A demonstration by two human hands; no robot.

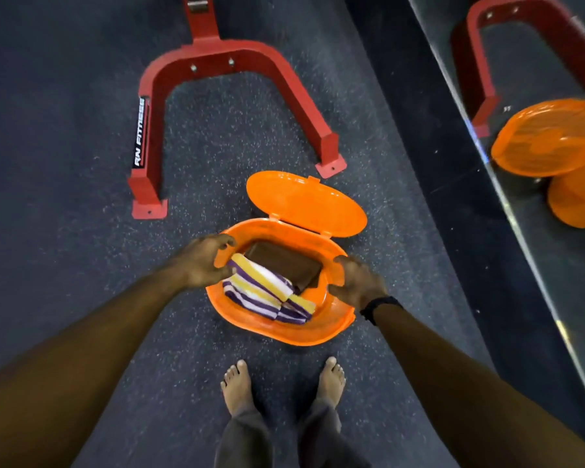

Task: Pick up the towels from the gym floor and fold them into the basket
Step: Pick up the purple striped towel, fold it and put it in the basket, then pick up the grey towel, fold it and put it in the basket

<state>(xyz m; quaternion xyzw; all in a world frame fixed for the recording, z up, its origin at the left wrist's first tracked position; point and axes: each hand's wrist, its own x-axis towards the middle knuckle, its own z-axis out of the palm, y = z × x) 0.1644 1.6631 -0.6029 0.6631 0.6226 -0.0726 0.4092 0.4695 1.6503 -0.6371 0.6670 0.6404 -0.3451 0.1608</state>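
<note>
An orange oval basket stands on the dark gym floor just ahead of my bare feet, its hinged lid swung open at the far side. Inside lie a folded brown towel and a folded towel striped purple, white and yellow. My left hand grips the basket's left rim, fingers curled over the edge. My right hand, with a black wristband, grips the right rim.
A red U-shaped steel machine base is bolted to the floor beyond the basket. A wall mirror runs along the right and reflects the basket and the red frame. Speckled floor lies to the left.
</note>
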